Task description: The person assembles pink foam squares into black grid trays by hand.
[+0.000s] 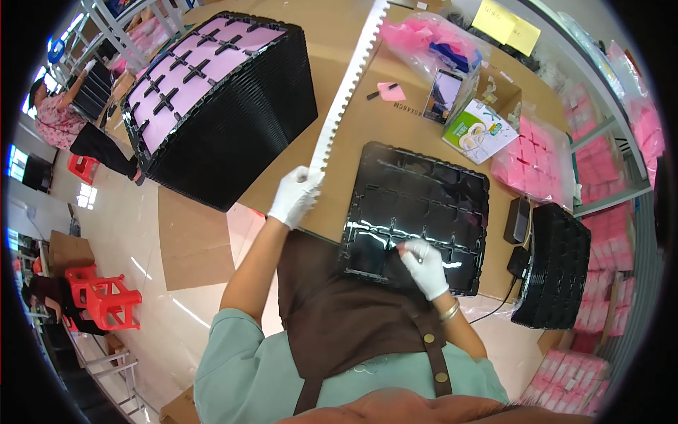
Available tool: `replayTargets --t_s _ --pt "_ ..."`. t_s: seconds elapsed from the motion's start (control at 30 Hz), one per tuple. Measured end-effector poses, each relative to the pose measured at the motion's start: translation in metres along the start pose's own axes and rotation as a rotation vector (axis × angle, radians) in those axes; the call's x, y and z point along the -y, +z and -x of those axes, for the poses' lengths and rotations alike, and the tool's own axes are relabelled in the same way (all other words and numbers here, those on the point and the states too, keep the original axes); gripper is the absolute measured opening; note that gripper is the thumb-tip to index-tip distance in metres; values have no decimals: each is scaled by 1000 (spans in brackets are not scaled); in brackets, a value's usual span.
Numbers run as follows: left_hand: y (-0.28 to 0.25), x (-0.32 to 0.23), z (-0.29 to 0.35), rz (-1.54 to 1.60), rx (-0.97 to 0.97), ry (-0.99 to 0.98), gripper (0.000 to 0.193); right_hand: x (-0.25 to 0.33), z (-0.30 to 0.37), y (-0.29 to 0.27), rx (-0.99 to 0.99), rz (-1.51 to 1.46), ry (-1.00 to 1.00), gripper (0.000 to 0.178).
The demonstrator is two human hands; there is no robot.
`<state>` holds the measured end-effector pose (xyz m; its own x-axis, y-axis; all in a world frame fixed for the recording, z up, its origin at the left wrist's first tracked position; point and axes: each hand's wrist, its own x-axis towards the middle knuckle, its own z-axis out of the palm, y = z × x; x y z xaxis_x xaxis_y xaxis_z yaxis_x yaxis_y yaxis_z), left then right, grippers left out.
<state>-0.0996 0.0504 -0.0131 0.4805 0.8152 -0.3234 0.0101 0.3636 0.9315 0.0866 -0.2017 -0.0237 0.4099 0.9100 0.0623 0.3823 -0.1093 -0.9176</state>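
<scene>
My left hand (295, 198), in a white glove, is closed round the lower end of a long white strip (347, 92) with a toothed edge. The strip slants up and away over the table. My right hand (424, 268), also gloved, is over the near part of a black plastic tray (417, 205) divided into shallow compartments. Its thumb and fingertips are pinched together at the tray; what they hold, if anything, is too small to make out. The tray lies flat on the brown table covering (332, 208) in front of me.
At left stands a tall stack of black trays (233, 134) topped with pink sheets. On the right are a phone (443, 95), an open carton (487, 85), bagged pink pieces (533, 159), a black device (518, 219) and another black tray stack (554, 268). A person (63, 120) works far left, near red stools (113, 300).
</scene>
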Motion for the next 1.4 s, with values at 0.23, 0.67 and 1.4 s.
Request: replayTargets --t_s 0.23,0.67,1.4 --pt "58 -16 57 381 -66 68 19 64 -60 57 91 -395 63 13" --pt "57 6 55 390 -95 112 16 52 -59 79 17 -388 73 7" --pt "48 18 55 452 -266 148 16 -9 -202 28 -126 684 -60 28"
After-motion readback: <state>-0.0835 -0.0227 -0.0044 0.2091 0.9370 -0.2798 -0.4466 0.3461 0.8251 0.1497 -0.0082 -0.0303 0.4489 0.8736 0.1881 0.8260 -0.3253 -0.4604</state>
